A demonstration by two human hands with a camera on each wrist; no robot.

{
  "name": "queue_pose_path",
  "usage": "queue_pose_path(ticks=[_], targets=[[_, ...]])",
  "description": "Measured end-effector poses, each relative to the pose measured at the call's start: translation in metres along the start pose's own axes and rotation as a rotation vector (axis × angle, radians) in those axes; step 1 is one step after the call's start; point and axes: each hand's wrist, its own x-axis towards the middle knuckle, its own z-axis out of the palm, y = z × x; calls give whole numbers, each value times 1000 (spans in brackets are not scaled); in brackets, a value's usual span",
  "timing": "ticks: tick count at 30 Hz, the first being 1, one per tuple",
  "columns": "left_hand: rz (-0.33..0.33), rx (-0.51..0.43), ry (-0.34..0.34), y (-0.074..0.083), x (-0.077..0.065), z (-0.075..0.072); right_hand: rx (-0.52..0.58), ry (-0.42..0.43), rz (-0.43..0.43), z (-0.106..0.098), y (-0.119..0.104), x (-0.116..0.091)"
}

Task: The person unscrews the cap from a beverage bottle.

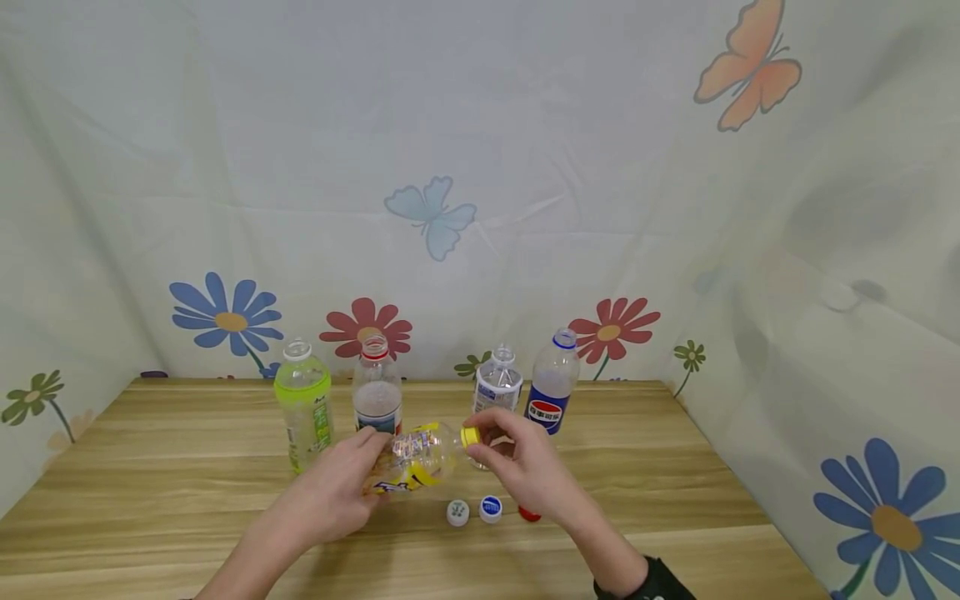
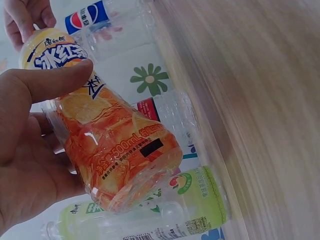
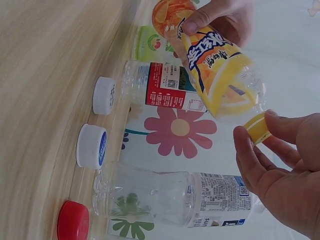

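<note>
My left hand (image 1: 341,483) grips a clear plastic bottle (image 2: 115,135) with a yellow and orange label, tilted on its side above the table, its neck toward the right. Thumb and fingers of my right hand (image 1: 525,458) pinch a yellow cap (image 3: 257,128) at the mouth of that bottle. In the right wrist view the cap sits at the neck's end; whether it is threaded on I cannot tell. Below the hands lie a white cap (image 1: 457,512), a white cap with a blue top (image 1: 491,508) and a red cap (image 1: 529,513), partly hidden by my right wrist.
Uncapped bottles stand behind the hands: a green-labelled one (image 1: 303,408) and a red-ringed one (image 1: 377,387) at left, a clear one (image 1: 498,383) and a blue-labelled Pepsi bottle (image 1: 553,383) at right. A flowered cloth (image 1: 480,108) encloses the wooden table (image 1: 187,500).
</note>
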Motion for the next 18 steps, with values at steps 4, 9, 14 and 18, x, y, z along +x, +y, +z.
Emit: queue_pose_path(ticks=[4, 9, 14, 18], targets=[[7, 4, 4, 0, 0, 0, 13, -6, 7, 0, 1, 0], [7, 14, 3, -1, 0, 1, 33, -15, 9, 0, 2, 1], [-3, 11, -10, 0, -1, 0, 42, -15, 13, -1, 2, 1], [-12, 12, -13, 0, 0, 0, 43, -12, 18, -1, 1, 1]])
